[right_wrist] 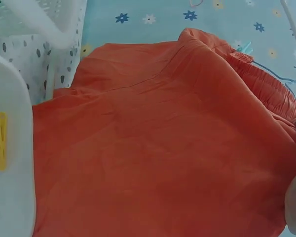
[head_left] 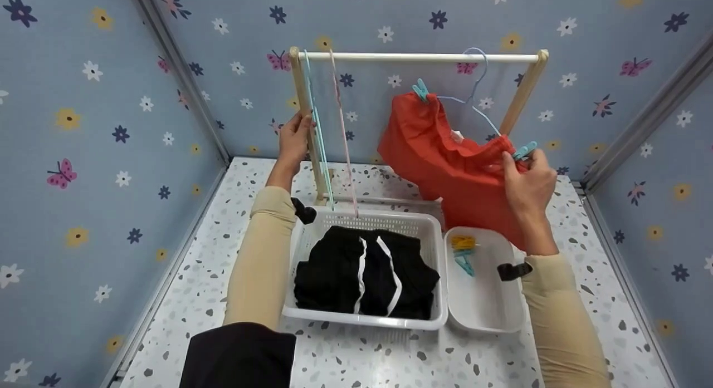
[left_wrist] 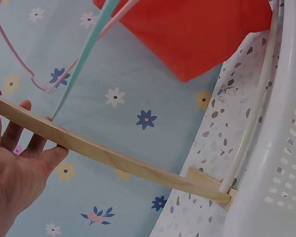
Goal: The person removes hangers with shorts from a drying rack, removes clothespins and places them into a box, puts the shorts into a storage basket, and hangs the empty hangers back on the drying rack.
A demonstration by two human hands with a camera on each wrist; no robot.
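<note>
At right of frame, a person's right hand [head_left: 532, 182] pinches a red cloth garment [head_left: 462, 182] on a pale-blue wire hanger [head_left: 473, 93], seemingly keeping it spread; at center-left, the left hand [head_left: 293, 137] grips a light wooden post [left_wrist: 106, 154], presumably for steadiness.

Room between hangers [head_left: 342, 118] and garment [head_left: 445, 160]; basket [head_left: 365, 320] in front.

One left hand [head_left: 293, 137] and one right hand [head_left: 532, 182]; two sleeves [head_left: 262, 254]. One rack with two posts [head_left: 303, 87] and two rails [head_left: 390, 57]. Three hangers: one blue hanger [head_left: 486, 118], one teal hanger [head_left: 316, 115], one pink hanger [head_left: 341, 115]. One red garment [head_left: 445, 165], with two teal clips [head_left: 420, 90] on it. One basket [head_left: 440, 237]; in it, black clothes [head_left: 334, 265], uncountable, showing two white stripes [head_left: 362, 271]. One tub [head_left: 484, 299]; its yellow and teal clips overlap too much to count. Three patterned walls [head_left: 245, 43]. One table [head_left: 184, 321].
</note>
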